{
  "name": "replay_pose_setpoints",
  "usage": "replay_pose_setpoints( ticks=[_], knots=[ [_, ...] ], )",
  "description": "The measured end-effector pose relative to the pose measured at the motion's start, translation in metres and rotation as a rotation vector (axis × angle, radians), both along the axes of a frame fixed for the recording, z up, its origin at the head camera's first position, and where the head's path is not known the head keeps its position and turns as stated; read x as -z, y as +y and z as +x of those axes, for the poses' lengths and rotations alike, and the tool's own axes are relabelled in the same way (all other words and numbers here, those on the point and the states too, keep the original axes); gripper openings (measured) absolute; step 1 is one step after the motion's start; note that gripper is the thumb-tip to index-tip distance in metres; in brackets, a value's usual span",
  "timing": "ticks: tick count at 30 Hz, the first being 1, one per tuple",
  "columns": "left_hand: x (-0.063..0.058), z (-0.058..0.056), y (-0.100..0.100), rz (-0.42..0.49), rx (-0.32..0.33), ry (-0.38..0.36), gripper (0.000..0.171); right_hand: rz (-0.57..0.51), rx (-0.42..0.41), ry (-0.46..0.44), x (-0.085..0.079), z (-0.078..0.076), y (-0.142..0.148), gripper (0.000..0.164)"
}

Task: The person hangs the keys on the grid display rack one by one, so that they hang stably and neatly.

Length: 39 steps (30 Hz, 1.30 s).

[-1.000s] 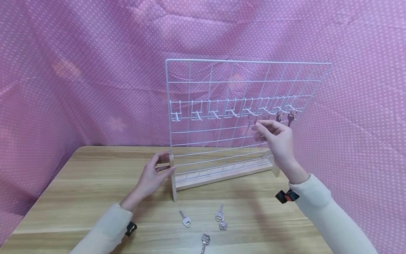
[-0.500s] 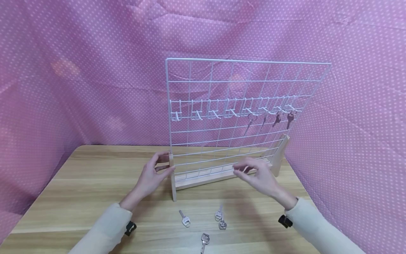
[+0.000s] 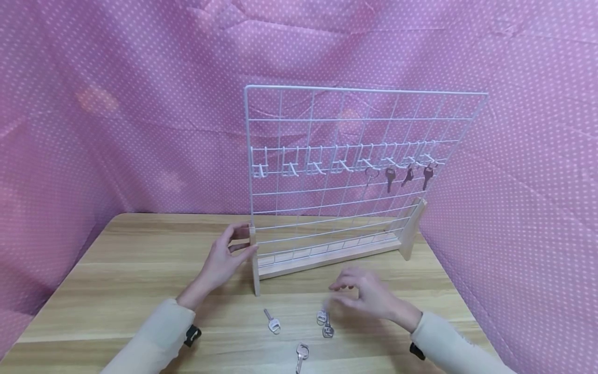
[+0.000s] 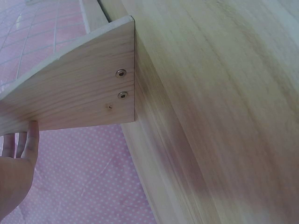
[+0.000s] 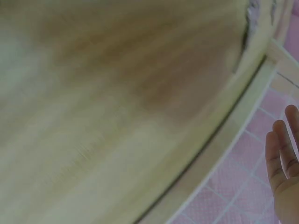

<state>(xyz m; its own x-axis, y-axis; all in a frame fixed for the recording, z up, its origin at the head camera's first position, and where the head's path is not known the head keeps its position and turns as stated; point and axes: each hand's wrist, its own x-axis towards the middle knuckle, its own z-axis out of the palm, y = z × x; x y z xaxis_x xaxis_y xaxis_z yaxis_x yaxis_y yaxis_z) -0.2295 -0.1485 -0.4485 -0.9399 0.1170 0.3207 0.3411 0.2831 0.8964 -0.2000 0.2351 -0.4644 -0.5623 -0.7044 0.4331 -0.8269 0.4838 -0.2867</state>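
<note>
A white wire grid rack stands on wooden side panels, with a row of white hooks across it. My left hand grips its left wooden panel between thumb and fingers; in the left wrist view, fingertips touch this panel's edge. My right hand holds nothing, its fingers extended and slightly bent, blurred. It is just right of two keys lying together, an upper key and a lower key. Another key lies to their left, and one more key lies nearer me.
Several keys hang from the right-hand hooks, among them a dark key and, at the far right, another key. The left hooks carry nothing. A wooden table bears everything, with a pink dotted cloth behind and beside it.
My right hand has let go at the hooks, leaving a key hanging there, and has come down toward the table keys. The hanging keys swing slightly. My left hand stays put.
</note>
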Motion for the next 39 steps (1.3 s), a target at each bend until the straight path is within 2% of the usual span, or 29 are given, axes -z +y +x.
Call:
replay_pose_setpoints(
  ticks=[7,12,17,22,39],
  knots=[
    [-0.001,0.001,0.001,-0.005,-0.004,-0.01,0.06,0.113,-0.039,-0.006,0.021,0.015,0.003,0.022],
    [-0.002,0.001,0.001,-0.014,-0.008,-0.01,0.06,0.196,-0.088,0.048,0.029,0.024,0.003,0.021],
    [-0.002,0.0,0.001,-0.015,-0.01,-0.009,0.06,0.224,-0.117,-0.003,0.032,0.03,0.001,0.02],
    [-0.001,0.0,0.0,-0.016,-0.01,-0.003,0.059,0.268,-0.11,-0.019,0.036,0.032,0.001,0.021],
    [0.0,-0.001,0.0,-0.01,-0.008,0.008,0.059,0.278,-0.121,0.083,0.043,0.03,0.0,0.017]
  ],
)
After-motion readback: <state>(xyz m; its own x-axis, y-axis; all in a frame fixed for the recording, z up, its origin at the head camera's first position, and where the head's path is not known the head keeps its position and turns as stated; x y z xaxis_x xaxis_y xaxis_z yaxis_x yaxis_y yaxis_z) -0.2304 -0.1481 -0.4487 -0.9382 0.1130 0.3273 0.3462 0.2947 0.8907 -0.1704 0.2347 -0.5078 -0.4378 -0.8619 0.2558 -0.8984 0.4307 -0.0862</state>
